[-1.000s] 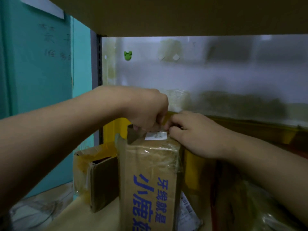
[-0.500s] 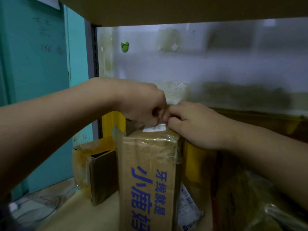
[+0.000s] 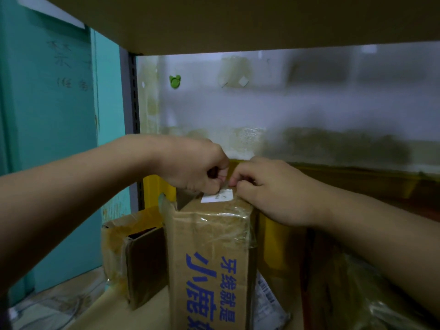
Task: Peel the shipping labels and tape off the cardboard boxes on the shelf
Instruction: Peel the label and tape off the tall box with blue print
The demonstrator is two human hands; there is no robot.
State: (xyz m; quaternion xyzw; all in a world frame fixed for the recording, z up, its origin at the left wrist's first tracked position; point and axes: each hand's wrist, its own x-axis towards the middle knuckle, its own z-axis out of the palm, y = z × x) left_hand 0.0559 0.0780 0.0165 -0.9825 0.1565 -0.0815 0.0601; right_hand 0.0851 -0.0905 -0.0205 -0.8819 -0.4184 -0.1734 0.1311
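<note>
Our left hand (image 3: pixel 202 172) pinches the small white paper label (image 3: pixel 217 196) to peel it; our right hand (image 3: pixel 269 194) curls over the tall blue-lettered brown cardboard box (image 3: pixel 209 241), apparently steadying it on the tan shelf (image 3: pixel 147 317).

A tan shelf board (image 3: pixel 100 313) is seen beneath a second board (image 3: pixel 238 20) overhead, with a slotted grey upright (image 3: pixel 133 115) at its back left corner. A tall cardboard box (image 3: pixel 209 253) printed with blue characters is stood upright on it, wrapped in clear tape, with a white label (image 3: pixel 217 196) on its top. Just beside it, toward the left edge, a smaller box (image 3: pixel 142 263) bound in yellowish tape is set. A flat white packet (image 3: pixel 266 303) with a barcode is laid against the tall box's right foot. Toward the right, a yellow-taped box (image 3: pixel 276 246) and a film-wrapped brown bundle (image 3: pixel 345 294) are crowded together; how these rest cannot be told.
</note>
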